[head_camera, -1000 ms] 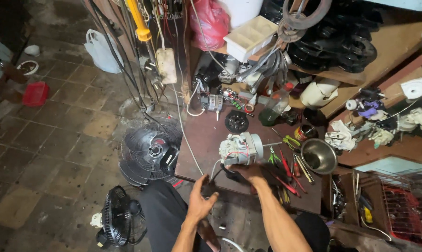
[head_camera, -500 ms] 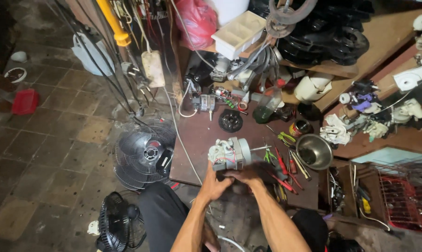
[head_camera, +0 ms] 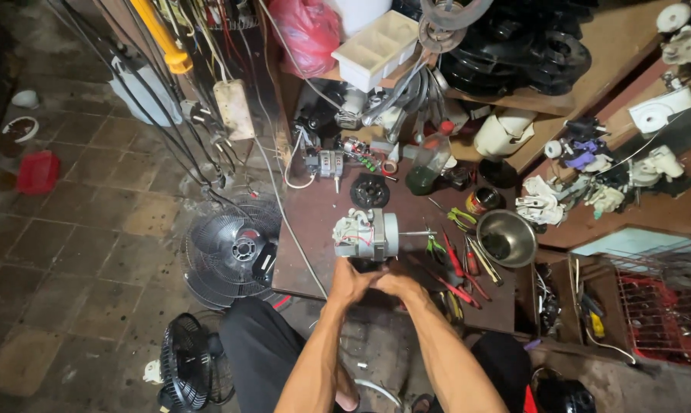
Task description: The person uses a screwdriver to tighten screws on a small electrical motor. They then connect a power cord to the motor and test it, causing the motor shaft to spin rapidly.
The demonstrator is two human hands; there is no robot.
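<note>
Hands: left hand [head_camera: 351, 281] and right hand [head_camera: 397, 284] met at the near edge of the brown workbench [head_camera: 315, 229], knuckles touching, fingers curled together around the underside of a fan motor [head_camera: 367, 234].
Grip: both hands were pressed together below the motor; whether the fingers truly clamped its base or only cupped it cannot be told, since the motor body hid them.
Fan motor: pale grey housing with a bare metal shaft pointing away to the right of the hands, sitting just above the fingertips.
Right of the hands: red-handled screwdrivers [head_camera: 459, 269] and green-handled pliers [head_camera: 462, 219] lay scattered on the bench, with a steel bowl [head_camera: 507, 237] farther out.
Beyond the hands: a black round fan part [head_camera: 370, 190] lay past the motor, and a green glass bottle [head_camera: 428, 162] stood farther back.
Left of the hands: a metal fan guard [head_camera: 231, 248] leaned against the bench side.
Below the left forearm: a small black fan [head_camera: 185, 363] stood on the tiled floor [head_camera: 70, 252], beside the person's dark trouser leg.
</note>
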